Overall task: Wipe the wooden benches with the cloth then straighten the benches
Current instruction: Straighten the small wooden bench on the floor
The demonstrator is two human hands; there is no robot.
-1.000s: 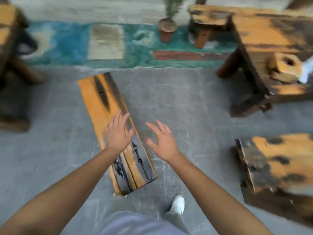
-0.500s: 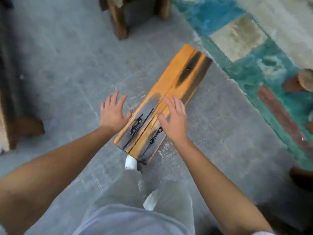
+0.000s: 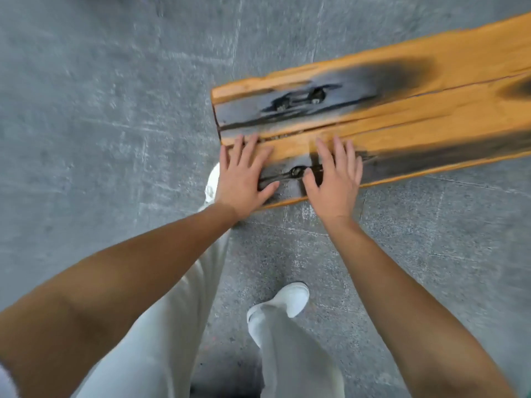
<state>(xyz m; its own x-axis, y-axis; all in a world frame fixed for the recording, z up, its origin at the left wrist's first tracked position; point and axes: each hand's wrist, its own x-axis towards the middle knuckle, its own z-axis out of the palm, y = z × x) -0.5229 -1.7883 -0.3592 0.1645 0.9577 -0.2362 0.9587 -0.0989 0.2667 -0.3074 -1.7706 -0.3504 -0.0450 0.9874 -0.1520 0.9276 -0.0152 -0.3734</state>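
An orange wooden bench (image 3: 402, 110) with dark burnt patches and metal fasteners runs from the centre of the view off the right edge. My left hand (image 3: 244, 179) lies flat on its near left corner, fingers spread. My right hand (image 3: 334, 179) lies flat beside it on the near plank, fingers spread too. Neither hand holds anything. No cloth is in view.
Grey stone floor (image 3: 100, 124) surrounds the bench. My own legs in light trousers (image 3: 178, 326) and white shoes (image 3: 290, 300) stand just below the bench's near end; the left shoe is partly hidden behind my left hand.
The view has swung down and round, so the bench now runs to the right. Both hands have come down flat onto its near end; before, the left hand was off its edge.
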